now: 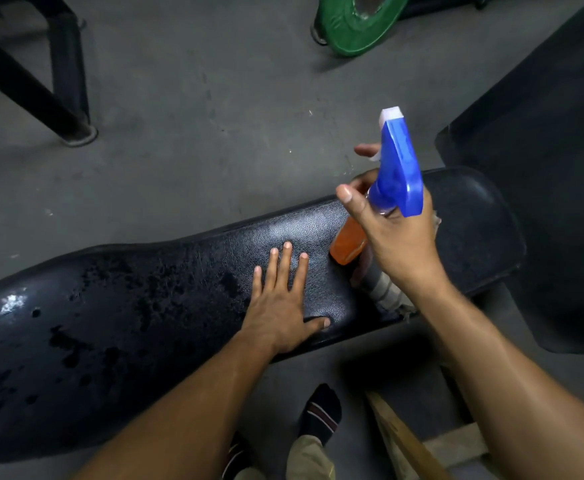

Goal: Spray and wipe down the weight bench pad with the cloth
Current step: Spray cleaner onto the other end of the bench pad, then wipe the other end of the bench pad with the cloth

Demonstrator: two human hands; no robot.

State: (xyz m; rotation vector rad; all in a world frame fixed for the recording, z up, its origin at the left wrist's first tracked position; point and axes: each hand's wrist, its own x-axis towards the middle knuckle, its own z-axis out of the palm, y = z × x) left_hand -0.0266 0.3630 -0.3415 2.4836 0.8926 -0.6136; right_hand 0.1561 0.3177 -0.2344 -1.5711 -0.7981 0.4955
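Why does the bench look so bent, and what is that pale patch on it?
Head view: the wide-angle lens curves the bench pad; the pale patch beyond the left hand looks like light glare; wet droplets glisten leftward; the spray bottle in the right hand is slightly soft.

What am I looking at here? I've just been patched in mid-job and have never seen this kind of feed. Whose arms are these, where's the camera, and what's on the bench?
There is no machine: a person works with bare hands, and the single picture comes from a camera on their head, looking forward and down.

The long black surface is the weight bench pad. Its left part carries dark wet speckles and a small white foamy spot, so it looks already sprayed.

The left hand lies flat and empty on the pad. The right hand holds a spray bottle with a blue trigger head and orange liquid, raised above the pad.

A striped cloth lies on the pad, mostly hidden under the right wrist.

Behind, on the grey floor, stands a green weight plate.
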